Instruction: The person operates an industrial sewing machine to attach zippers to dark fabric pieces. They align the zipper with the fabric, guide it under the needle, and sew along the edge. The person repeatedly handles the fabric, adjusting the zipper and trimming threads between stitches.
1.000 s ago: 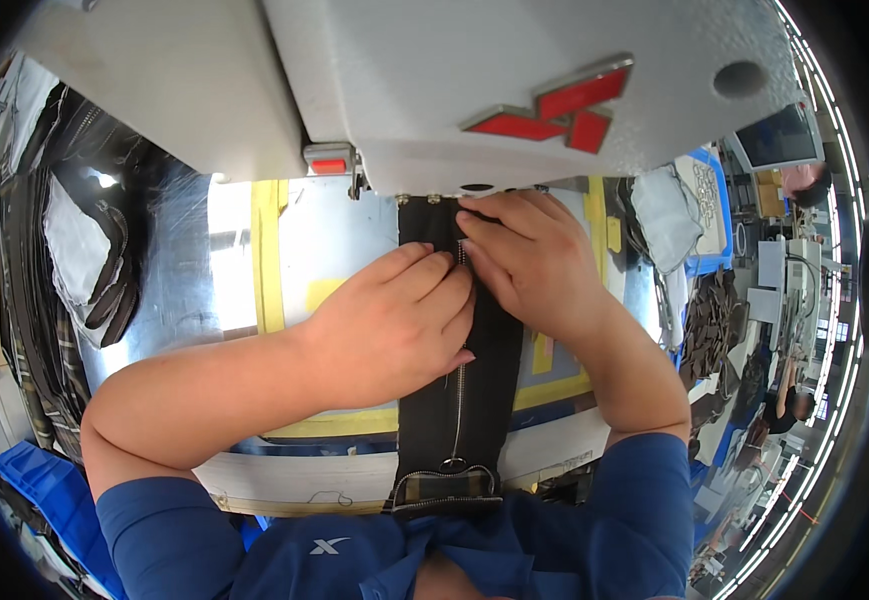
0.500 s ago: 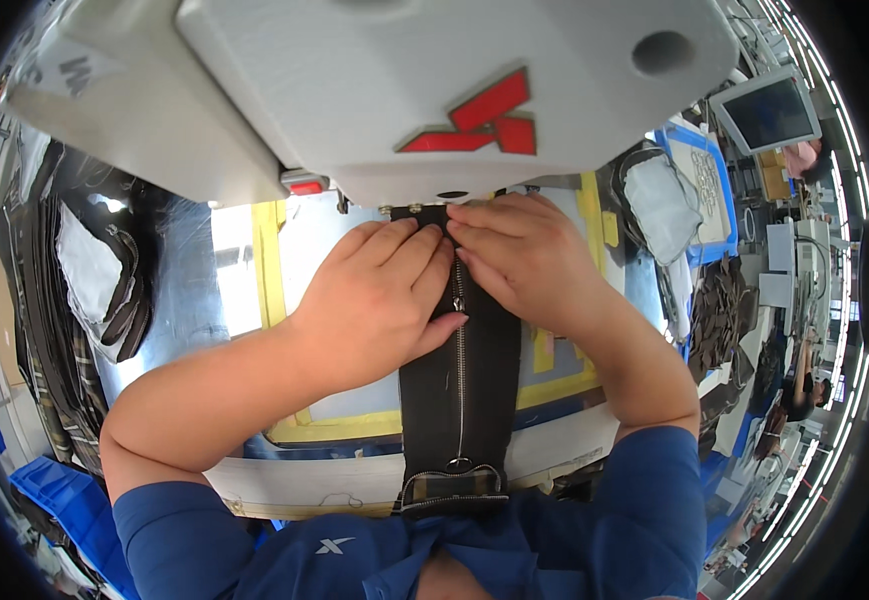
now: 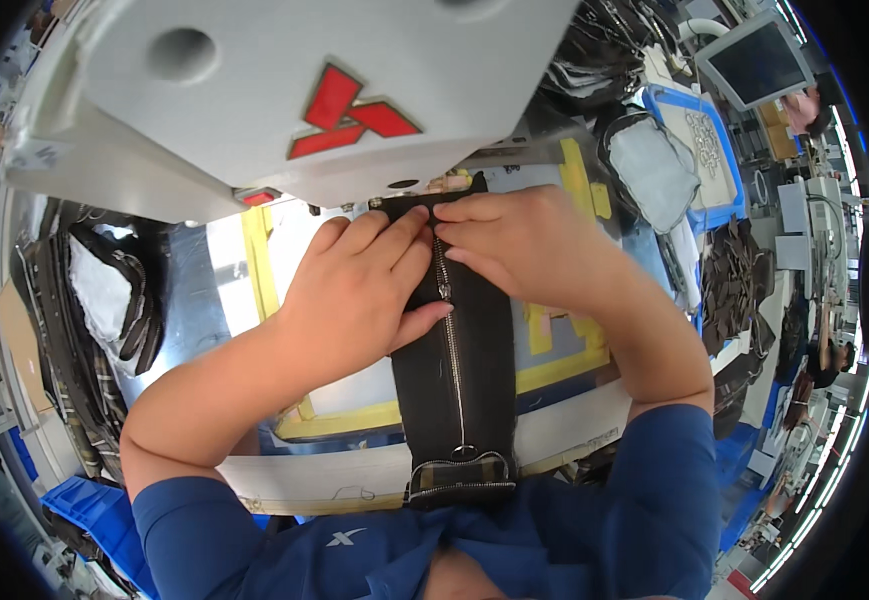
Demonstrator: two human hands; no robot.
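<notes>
A long black zippered fabric piece (image 3: 479, 350) runs from the machine head (image 3: 284, 120) toward my body. Its metal zipper (image 3: 452, 345) lies closed along the middle, with the slider (image 3: 444, 292) partway down. My left hand (image 3: 349, 290) lies over the left side of the cloth, fingers stretched forward and thumb apart, its tip on the zipper. Across from it, my right hand (image 3: 524, 245) has its fingers drawn together at the cloth's far end, just right of the zipper. What lies under its fingertips is hidden. The machine's working point is mostly covered by its housing.
Yellow tape (image 3: 354, 422) frames the pale work plate. Dark garment pieces (image 3: 69, 330) are stacked at left, above a blue crate (image 3: 99, 515). At right stand a blue-rimmed tray (image 3: 699, 140), a dark cloth bundle with white fabric (image 3: 649, 170) and a screen (image 3: 754, 60).
My view has shifted, so the machine head sits farther left. The cloth's far end now shows a corner beyond my right fingers. Both hands stay on the piece in much the same pose.
</notes>
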